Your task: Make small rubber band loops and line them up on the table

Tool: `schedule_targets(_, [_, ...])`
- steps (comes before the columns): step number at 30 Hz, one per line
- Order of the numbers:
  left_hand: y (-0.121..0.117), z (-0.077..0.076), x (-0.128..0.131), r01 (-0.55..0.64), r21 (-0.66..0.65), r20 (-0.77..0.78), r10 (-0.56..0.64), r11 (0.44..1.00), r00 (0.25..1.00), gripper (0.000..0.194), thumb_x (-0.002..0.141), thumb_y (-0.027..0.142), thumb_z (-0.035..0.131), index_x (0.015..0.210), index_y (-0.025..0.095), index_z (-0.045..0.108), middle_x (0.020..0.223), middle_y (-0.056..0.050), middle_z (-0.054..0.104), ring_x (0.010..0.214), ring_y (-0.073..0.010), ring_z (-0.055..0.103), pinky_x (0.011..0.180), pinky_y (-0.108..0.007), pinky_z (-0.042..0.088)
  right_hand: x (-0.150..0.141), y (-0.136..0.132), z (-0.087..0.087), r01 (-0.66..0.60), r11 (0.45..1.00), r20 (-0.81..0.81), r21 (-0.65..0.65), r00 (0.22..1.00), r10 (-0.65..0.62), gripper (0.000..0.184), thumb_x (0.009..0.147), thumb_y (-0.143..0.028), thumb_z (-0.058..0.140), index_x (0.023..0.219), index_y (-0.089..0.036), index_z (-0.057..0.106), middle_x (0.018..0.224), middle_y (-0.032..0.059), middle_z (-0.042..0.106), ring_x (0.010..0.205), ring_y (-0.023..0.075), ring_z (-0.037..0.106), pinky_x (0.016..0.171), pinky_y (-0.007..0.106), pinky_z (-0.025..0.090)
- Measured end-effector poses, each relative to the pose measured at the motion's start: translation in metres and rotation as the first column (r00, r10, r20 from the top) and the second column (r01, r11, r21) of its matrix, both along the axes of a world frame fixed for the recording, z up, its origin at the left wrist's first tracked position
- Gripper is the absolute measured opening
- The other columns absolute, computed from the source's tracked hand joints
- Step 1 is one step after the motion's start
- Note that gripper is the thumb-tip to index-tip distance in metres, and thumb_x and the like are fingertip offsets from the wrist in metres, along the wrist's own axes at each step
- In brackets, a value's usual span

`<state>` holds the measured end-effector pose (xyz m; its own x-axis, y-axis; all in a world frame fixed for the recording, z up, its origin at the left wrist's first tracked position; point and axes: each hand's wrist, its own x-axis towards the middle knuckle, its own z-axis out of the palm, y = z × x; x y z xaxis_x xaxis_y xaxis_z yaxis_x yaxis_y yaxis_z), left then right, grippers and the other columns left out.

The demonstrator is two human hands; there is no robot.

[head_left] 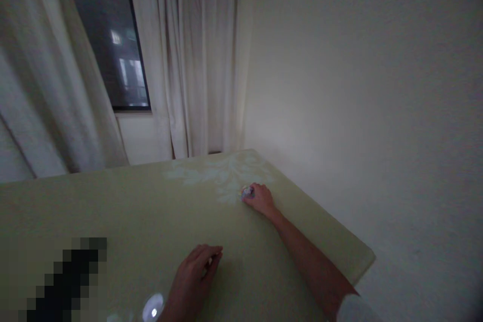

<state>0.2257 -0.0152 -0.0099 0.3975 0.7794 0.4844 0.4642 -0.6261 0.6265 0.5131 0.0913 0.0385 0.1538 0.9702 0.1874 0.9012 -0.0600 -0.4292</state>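
Note:
My right hand (261, 198) reaches out over the far right part of the table (151, 211). Its fingers are closed round a small crumpled multicoloured thing (247, 192), which looks like a wrapper or scrap; its kind is unclear. This sits by the pale leaf pattern on the tabletop. Nearer to me, my left hand (198, 271) is bent, thumb and fingertips brought together. A tiny pale spot shows between those fingers, too small to name. Beside the left wrist lies a shiny white round object (153, 307), partly hidden by the wrist.
A dark, pixelated long shape (64, 282) covers the table's lower left. Long pale curtains (204, 60) hang behind the far edge, beside a dark window (121, 55). A plain wall (358, 85) runs along the right side.

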Motion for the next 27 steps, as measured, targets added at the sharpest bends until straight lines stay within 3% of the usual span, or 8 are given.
schedule_targets(5, [0.006, -0.012, -0.009, -0.187, -0.132, 0.028, 0.192, 0.974, 0.981, 0.046, 0.099, 0.036, 0.059, 0.142, 0.021, 0.062, 0.13, -0.014, 0.075, 0.111, -0.0266, 0.076, 0.093, -0.042, 0.064, -0.06, -0.042, -0.019, -0.387, 0.922, -0.079, 0.009, 0.919, 0.387, 0.063, 0.064, -0.042, 0.096, 0.12, -0.022, 0.073, 0.122, 0.008, 0.069, 0.113, 0.0243, 0.063, 0.097, 0.031, 0.049])
schedule_targets(7, [0.009, -0.016, -0.015, -0.225, -0.108, -0.001, 0.226, 0.968, 0.974, 0.061, 0.093, 0.034, 0.066, 0.152, 0.022, 0.054, 0.145, -0.016, 0.067, 0.131, -0.0319, 0.067, 0.107, -0.051, 0.056, -0.074, -0.058, -0.02, -0.631, 0.776, -0.122, 0.011, 0.77, 0.627, 0.066, 0.07, -0.044, 0.091, 0.13, -0.022, 0.07, 0.128, 0.0108, 0.066, 0.116, 0.0268, 0.063, 0.1, 0.036, 0.05])
schedule_targets(9, [0.011, -0.016, -0.021, -0.19, -0.134, -0.049, 0.185, 0.973, 0.982, 0.072, 0.086, 0.033, 0.075, 0.153, 0.023, 0.053, 0.147, -0.015, 0.067, 0.135, -0.035, 0.063, 0.113, -0.056, 0.051, -0.078, -0.068, -0.019, -0.756, 0.654, -0.144, -0.003, 0.648, 0.748, 0.073, 0.076, -0.043, 0.086, 0.142, -0.024, 0.064, 0.133, 0.0116, 0.066, 0.12, 0.0282, 0.063, 0.105, 0.039, 0.049])
schedule_targets(11, [0.011, -0.013, -0.025, -0.12, -0.207, -0.066, 0.108, 0.971, 0.992, 0.069, 0.081, 0.033, 0.08, 0.147, 0.025, 0.059, 0.14, -0.014, 0.071, 0.13, -0.0357, 0.066, 0.112, -0.056, 0.052, -0.077, -0.072, -0.018, -0.786, 0.617, -0.194, 0.02, 0.603, 0.774, 0.077, 0.077, -0.043, 0.086, 0.148, -0.023, 0.059, 0.136, 0.0123, 0.066, 0.125, 0.0288, 0.062, 0.11, 0.04, 0.046])
schedule_targets(14, [0.009, -0.006, -0.026, -0.042, -0.35, 0.08, 0.074, 0.936, 0.994, 0.065, 0.081, 0.035, 0.082, 0.143, 0.024, 0.062, 0.138, -0.015, 0.072, 0.125, -0.0345, 0.069, 0.109, -0.052, 0.055, -0.073, -0.071, -0.018, -0.753, 0.654, -0.31, 0.068, 0.607, 0.731, 0.076, 0.072, -0.046, 0.091, 0.14, -0.021, 0.065, 0.129, 0.0122, 0.071, 0.117, 0.0286, 0.067, 0.106, 0.041, 0.049])
schedule_targets(18, [0.008, 0.001, -0.025, 0.042, -0.564, 0.345, 0.188, 0.825, 0.92, 0.079, 0.079, 0.041, 0.085, 0.149, 0.021, 0.054, 0.137, -0.017, 0.072, 0.119, -0.0338, 0.074, 0.1, -0.047, 0.062, -0.072, -0.072, -0.013, -0.677, 0.714, -0.516, 0.177, 0.554, 0.653, 0.072, 0.07, -0.05, 0.094, 0.131, -0.02, 0.071, 0.121, 0.011, 0.074, 0.107, 0.025, 0.071, 0.092, 0.036, 0.057])
schedule_targets(22, [0.006, 0.003, -0.027, 0.113, -0.588, 0.464, 0.219, 0.801, 0.859, 0.079, 0.075, 0.04, 0.091, 0.144, 0.023, 0.059, 0.141, -0.015, 0.072, 0.127, -0.0355, 0.07, 0.104, -0.044, 0.061, -0.074, -0.078, -0.003, -0.648, 0.712, -0.568, 0.272, 0.489, 0.662, 0.071, 0.068, -0.052, 0.095, 0.128, -0.021, 0.074, 0.118, 0.0102, 0.074, 0.105, 0.0236, 0.071, 0.084, 0.032, 0.059])
schedule_targets(27, [-0.004, 0.001, -0.02, 0.212, -0.604, 0.508, 0.166, 0.768, 0.845, 0.082, 0.07, 0.032, 0.095, 0.144, 0.025, 0.06, 0.144, -0.014, 0.07, 0.13, -0.0345, 0.069, 0.107, -0.042, 0.059, -0.074, -0.078, 0.0, -0.522, 0.804, -0.585, 0.286, 0.569, 0.578, 0.033, 0.093, -0.05, 0.074, 0.097, -0.018, 0.08, 0.088, 0.0063, 0.076, 0.08, 0.0176, 0.07, 0.075, 0.03, 0.055])
